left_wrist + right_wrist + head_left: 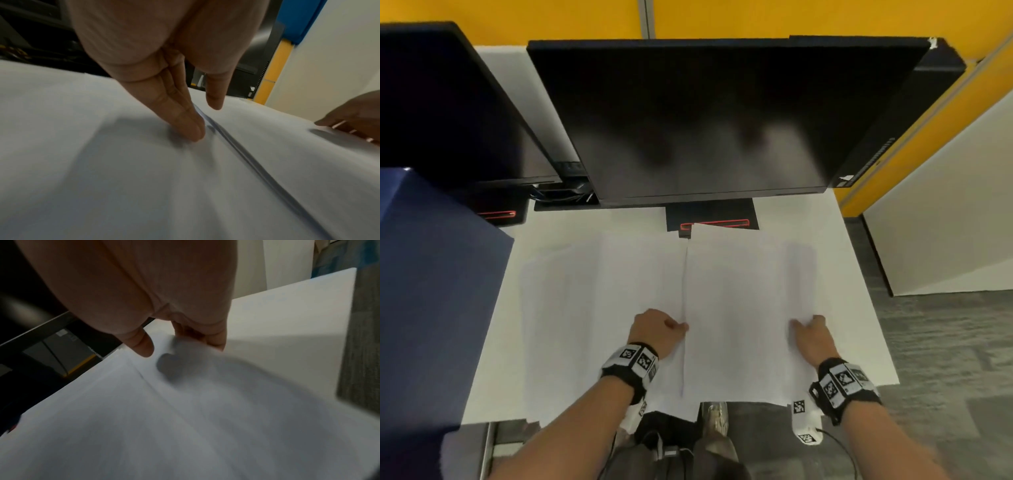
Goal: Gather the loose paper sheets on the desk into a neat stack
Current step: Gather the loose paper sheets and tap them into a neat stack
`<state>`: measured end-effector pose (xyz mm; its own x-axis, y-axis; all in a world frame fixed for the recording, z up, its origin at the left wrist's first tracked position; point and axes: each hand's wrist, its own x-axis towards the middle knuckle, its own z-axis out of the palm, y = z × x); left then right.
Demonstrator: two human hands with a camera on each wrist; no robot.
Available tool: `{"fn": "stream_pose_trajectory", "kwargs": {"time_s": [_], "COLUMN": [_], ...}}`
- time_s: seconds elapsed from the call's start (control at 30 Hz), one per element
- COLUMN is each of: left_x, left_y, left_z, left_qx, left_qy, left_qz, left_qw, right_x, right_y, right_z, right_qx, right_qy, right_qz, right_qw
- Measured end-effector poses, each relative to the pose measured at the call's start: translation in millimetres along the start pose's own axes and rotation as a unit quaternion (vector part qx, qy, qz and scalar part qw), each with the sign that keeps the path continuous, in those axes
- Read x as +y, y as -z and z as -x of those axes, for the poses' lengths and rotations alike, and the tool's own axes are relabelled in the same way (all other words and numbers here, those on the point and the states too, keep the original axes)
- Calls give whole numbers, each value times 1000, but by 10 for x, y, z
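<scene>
Several white paper sheets lie on the white desk [856,308]. A squared pile of sheets [736,301] sits between my hands, and looser overlapping sheets [592,291] spread to its left. My left hand [681,325] stands with straight fingers [193,128] on the lower sheets, against the pile's left edge [236,146]; its thumb hovers over the pile. My right hand [803,322] has its fingers [213,340] down at the pile's right edge, and its thumb [144,345] is just above the paper [185,418]. The right fingertips are hidden behind the paper.
A large dark monitor [705,120] stands behind the paper, its stand base [712,216] touching the sheets' far edge. A second monitor [441,109] is at back left, a blue box [431,291] at left. The desk's right edge meets grey carpet [945,359].
</scene>
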<state>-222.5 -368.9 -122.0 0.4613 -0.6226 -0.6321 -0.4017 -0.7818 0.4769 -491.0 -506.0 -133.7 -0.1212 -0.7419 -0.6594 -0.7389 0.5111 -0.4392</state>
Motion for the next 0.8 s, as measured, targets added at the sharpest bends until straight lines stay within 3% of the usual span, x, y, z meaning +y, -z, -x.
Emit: {"fn": "stream_pose_trajectory", "kwargs": {"time_s": [0.1,0.2,0.33,0.4,0.47,0.67,0.8], "left_x": [9,-60,-553,-791,-870,-697,-646], "left_y": [-262,-181,437,671,753,583,515], "left_z": [36,-41,-355,-477,-542,-570,-564], "left_qx": [-21,3,220,272,249,192,203], "left_qy": [-20,-9,63,141,187,167,168], "left_qz": [35,55,24,-24,-28,91,20], "left_qw": [999,998,973,952,950,963,964], "right_x": [-25,-32,-98,-194,-314,-583,-599], "right_y": [-210,-169,148,215,180,-227,-315], "right_z": [146,82,-229,-317,-345,-246,-213], "right_qx": [-46,-26,62,75,72,31,14], "right_qy": [11,-6,-13,-7,12,68,78], "right_qz": [48,37,-41,-63,-58,-52,-43], "right_qw": [998,999,997,995,996,996,996]}}
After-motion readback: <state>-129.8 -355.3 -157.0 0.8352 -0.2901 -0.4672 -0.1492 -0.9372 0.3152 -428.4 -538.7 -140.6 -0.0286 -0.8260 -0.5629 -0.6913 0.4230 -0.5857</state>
